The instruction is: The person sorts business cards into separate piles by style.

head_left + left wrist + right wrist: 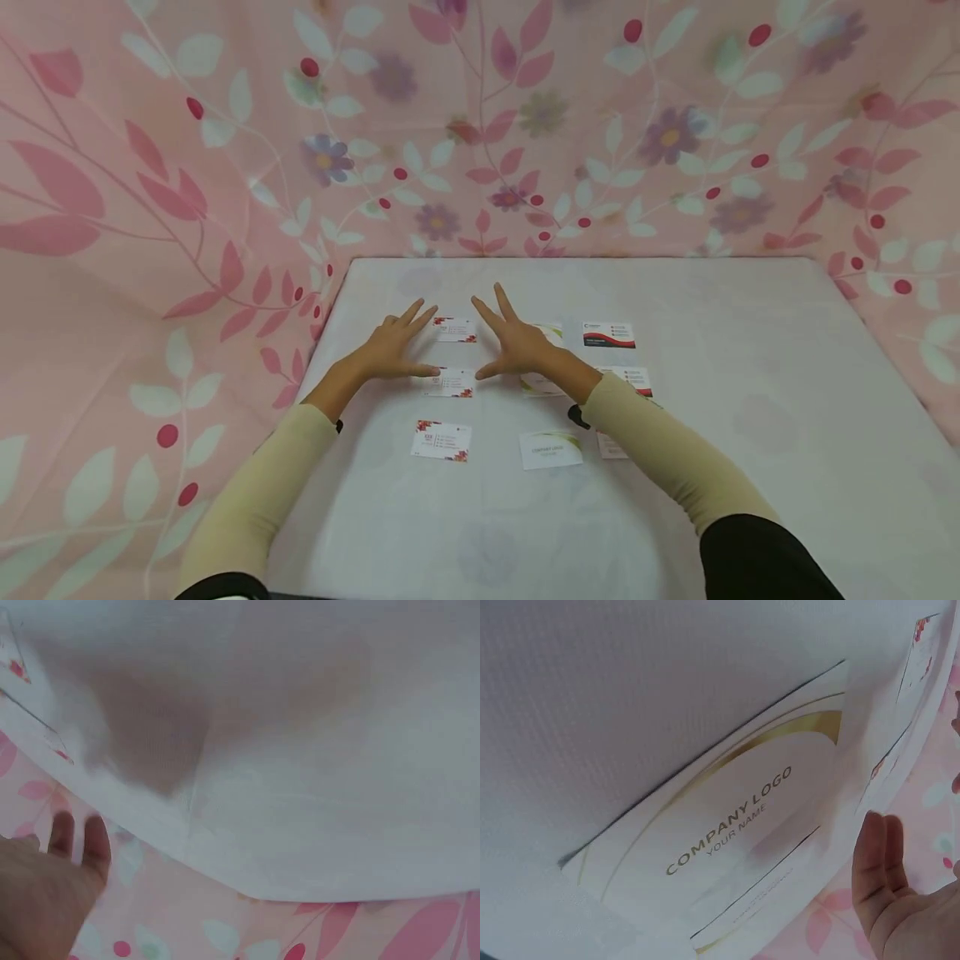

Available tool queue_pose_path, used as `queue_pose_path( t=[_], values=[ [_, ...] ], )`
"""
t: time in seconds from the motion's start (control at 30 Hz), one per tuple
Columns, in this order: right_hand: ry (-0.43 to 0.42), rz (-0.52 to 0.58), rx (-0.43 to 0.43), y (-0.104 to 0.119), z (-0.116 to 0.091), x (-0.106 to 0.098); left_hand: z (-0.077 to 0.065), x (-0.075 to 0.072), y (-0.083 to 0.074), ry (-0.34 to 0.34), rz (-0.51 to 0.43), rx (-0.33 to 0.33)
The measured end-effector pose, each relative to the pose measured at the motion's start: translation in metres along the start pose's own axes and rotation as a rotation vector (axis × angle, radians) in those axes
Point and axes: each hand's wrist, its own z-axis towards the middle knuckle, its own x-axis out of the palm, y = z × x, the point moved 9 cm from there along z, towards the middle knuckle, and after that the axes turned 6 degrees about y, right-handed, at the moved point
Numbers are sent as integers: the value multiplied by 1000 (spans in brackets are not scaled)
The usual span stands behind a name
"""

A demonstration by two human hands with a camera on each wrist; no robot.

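Note:
My left hand [390,346] is spread, fingers pointing away from me and thumb toward the right, over the left column of business cards. Nothing is in it. Opposite, my right hand [519,343] also has its fingers spread and holds nothing. Between the hands lie a far white card with red floral corners [455,330] and a middle one like it [452,383]; a third floral card [442,441] is nearer me. A white "COMPANY LOGO" card [727,825] shows large in the right wrist view. My right hand and forearm partly cover the cards beneath them.
Under the cards is a white-covered table [757,400]. To the right stand a red-and-black card [609,335], another partly covered red-edged card [636,379] and a near-right card [611,447] under my sleeve. A pink floral cloth [570,108] hangs behind and at the sides.

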Motion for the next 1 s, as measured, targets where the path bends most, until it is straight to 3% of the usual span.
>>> queue_pose_path(
  t=[0.13,0.2,0.33,0.47,0.8,1.0],
  values=[
    [-16,-180,4,6,-5,0,-7,2,-2,-20,223,-21],
    [-31,-260,-3,9,-7,0,-11,2,-4,-36,269,-19],
    [-50,-290,-8,13,-11,0,-15,5,-5,-52,305,-24],
    [-24,-235,-5,16,-13,2,-16,13,-7,-15,238,-10],
    [55,-76,-57,31,-8,27,-13,22,-11,14,-122,97],
    [81,-8,-54,39,-5,37,-13,28,-11,27,-231,95]
  ],
)
